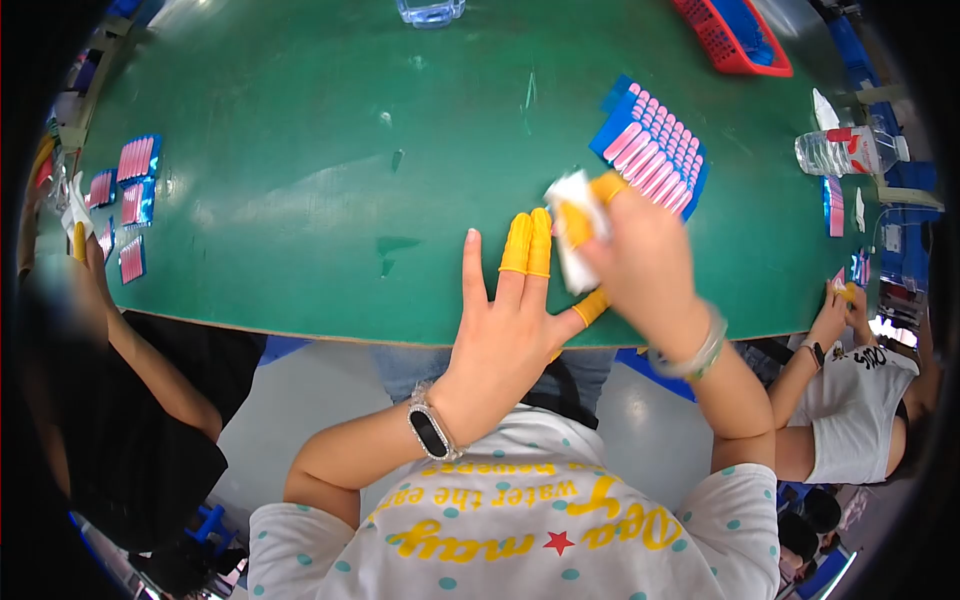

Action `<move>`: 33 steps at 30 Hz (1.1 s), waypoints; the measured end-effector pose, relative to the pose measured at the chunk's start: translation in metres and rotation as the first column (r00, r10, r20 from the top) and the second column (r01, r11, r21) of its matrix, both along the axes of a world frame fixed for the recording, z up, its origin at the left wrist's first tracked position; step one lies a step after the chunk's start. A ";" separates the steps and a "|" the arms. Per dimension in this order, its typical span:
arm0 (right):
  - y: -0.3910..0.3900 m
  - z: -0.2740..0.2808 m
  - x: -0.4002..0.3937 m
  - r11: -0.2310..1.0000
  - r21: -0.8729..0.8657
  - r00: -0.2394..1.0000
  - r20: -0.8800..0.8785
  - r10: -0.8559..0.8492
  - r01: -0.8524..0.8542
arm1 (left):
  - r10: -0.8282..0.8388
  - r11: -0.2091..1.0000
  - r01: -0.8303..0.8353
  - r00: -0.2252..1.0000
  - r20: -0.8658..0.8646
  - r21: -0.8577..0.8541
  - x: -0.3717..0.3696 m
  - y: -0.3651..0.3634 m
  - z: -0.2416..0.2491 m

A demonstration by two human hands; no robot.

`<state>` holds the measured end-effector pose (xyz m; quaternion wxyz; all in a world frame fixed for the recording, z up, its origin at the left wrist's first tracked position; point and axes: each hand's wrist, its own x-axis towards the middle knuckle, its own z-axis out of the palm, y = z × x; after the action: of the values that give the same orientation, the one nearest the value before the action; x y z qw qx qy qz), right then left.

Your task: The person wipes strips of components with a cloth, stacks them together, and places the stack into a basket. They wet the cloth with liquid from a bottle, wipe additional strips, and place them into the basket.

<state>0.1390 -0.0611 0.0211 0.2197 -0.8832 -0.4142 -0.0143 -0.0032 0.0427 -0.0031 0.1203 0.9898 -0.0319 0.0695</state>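
Observation:
My left hand (500, 320) lies on the green table (300, 220) with its fingers stretched out; yellow finger cots cover two of its fingers and the thumb. My right hand (645, 260), also in yellow finger cots, is closed on a folded white wipe (577, 273) just beside the left fingertips. The right hand and wipe are blurred. A small bit of pink shows between the left fingers and the wipe, too small to name. Beyond my right hand, rows of pink pieces with rounded ends (655, 165) lie on blue sheets (610, 130).
A red basket (735, 45) with blue contents stands at the far right. A plastic bottle (850, 151) lies near the right edge. Blue cards with pink pieces (138, 160) are at the left. Co-workers sit on both sides, one hand (828, 318) showing at right.

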 end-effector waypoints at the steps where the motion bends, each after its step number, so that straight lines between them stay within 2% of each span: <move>1: -0.003 -0.001 0.011 0.999 0.008 0.999 -0.030 -0.043 0.043 | -0.011 1.000 0.011 1.000 -0.017 -0.011 -0.001 0.000 0.001; 2: -0.004 -0.005 0.023 0.993 -0.037 0.993 -0.025 -0.114 0.113 | 0.009 1.000 -0.008 0.998 0.057 -0.007 0.000 -0.001 -0.002; 3: -0.003 -0.005 0.020 0.993 -0.037 0.994 -0.025 -0.111 0.110 | 0.012 1.000 -0.012 0.998 0.057 -0.007 0.000 -0.001 -0.002; 6: -0.010 -0.009 -0.009 0.995 0.017 0.986 0.134 0.098 -0.101 | 0.006 0.999 -0.008 0.999 0.042 0.038 0.001 -0.002 -0.001; 7: -0.012 -0.010 -0.005 0.995 0.017 0.987 0.134 0.093 -0.096 | 0.004 0.998 -0.006 1.000 0.031 0.065 0.002 -0.001 0.001; 9: -0.022 -0.013 0.006 0.998 0.014 0.992 0.111 0.067 -0.069 | -0.001 0.997 0.001 1.000 0.007 0.083 0.000 -0.003 0.002; 10: -0.021 -0.010 0.012 0.999 0.038 0.992 0.122 -0.036 0.031 | 0.005 0.999 -0.004 1.000 -0.007 0.043 0.000 -0.003 0.003; 11: -0.022 -0.009 0.016 0.999 0.038 0.992 0.124 -0.036 0.032 | 0.012 1.000 -0.012 1.000 -0.020 0.004 0.001 -0.003 0.003; 13: -0.024 -0.007 0.020 0.993 -0.021 0.983 0.145 -0.113 0.117 | -0.001 1.000 0.001 0.999 0.033 -0.004 0.001 0.000 0.002; 15: -0.024 -0.011 0.017 0.995 0.029 0.974 0.206 -0.096 0.092 | -0.041 0.993 0.040 0.999 0.003 0.111 0.001 0.002 0.005; 16: -0.025 -0.009 0.012 0.999 -0.008 0.968 0.248 -0.039 0.042 | -0.044 0.993 0.043 0.999 0.005 0.110 0.002 0.002 0.007; 18: -0.025 -0.010 -0.006 0.996 -0.062 0.948 0.308 0.084 -0.068 | -0.050 0.969 0.061 0.997 -0.052 0.241 0.003 0.002 0.010; 21: -0.036 -0.011 -0.003 0.997 -0.058 0.972 0.229 0.063 -0.051 | -0.054 0.972 0.071 0.995 -0.083 0.225 0.003 0.002 0.011; 22: -0.036 -0.006 0.006 1.000 -0.006 0.969 0.247 -0.004 0.006 | -0.058 0.971 0.076 0.995 -0.084 0.225 0.003 0.002 0.011; 25: -0.034 -0.005 0.006 1.000 -0.016 0.948 0.319 -0.019 0.026 | -0.067 0.973 0.073 0.997 -0.038 0.217 0.003 0.001 0.010; 27: -0.037 -0.008 -0.017 0.989 -0.090 0.935 0.324 0.143 -0.120 | -0.027 0.968 0.045 0.997 -0.076 0.246 0.005 -0.002 0.011; 30: -0.043 -0.011 -0.006 0.997 -0.059 0.952 0.297 0.069 -0.054 | -0.032 0.973 0.040 0.999 -0.041 0.225 0.004 -0.001 0.007; 31: -0.045 -0.007 0.004 0.999 -0.039 0.955 0.296 -0.010 0.023 | -0.034 0.974 0.042 0.999 -0.039 0.224 0.004 0.001 0.008; 32: -0.047 -0.005 0.010 0.995 -0.018 0.952 0.292 -0.088 0.098 | -0.056 0.986 0.065 0.997 -0.059 0.154 0.003 0.003 0.010; 33: -0.047 -0.007 0.011 0.995 -0.019 0.952 0.293 -0.092 0.102 | -0.083 0.992 0.090 0.993 -0.078 0.084 0.002 0.005 0.012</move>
<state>0.1497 -0.1080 0.0145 0.1401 -0.8942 -0.3985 -0.1482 -0.0011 0.0474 0.0086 0.0809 0.9937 -0.0734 0.0257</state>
